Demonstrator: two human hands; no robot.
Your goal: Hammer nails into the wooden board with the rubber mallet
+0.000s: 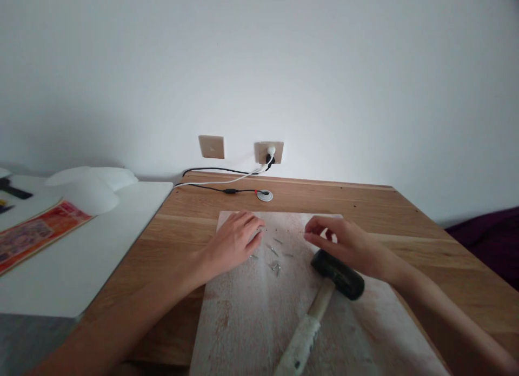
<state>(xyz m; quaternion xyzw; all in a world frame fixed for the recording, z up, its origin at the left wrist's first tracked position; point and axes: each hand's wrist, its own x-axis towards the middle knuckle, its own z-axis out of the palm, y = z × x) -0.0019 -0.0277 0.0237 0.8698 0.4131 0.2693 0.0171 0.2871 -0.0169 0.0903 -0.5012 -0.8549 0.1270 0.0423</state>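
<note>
My left hand (238,236) rests over the far left part of a whitish wooden board (243,316). Its thumb and index finger close around a small shiny tip that looks like a nail (261,230). On the far right side, my right hand (344,240) has thumb and index finger pinched together; whatever is between them is too small to make out. Several loose nails (275,250) lie scattered between the hands. A few small dark dots run in a row near the board's far edge. Below my right hand lies a mallet (338,273) with a black head, its pale handle pointing toward me.
The board lies on a wooden desk (170,241). Cables (219,182) run along the desk's back to a wall socket (278,152). At left, a white table (101,246) carries a red printed sheet (44,230) and a white rounded object (89,189). Dark purple fabric (490,246) shows at right.
</note>
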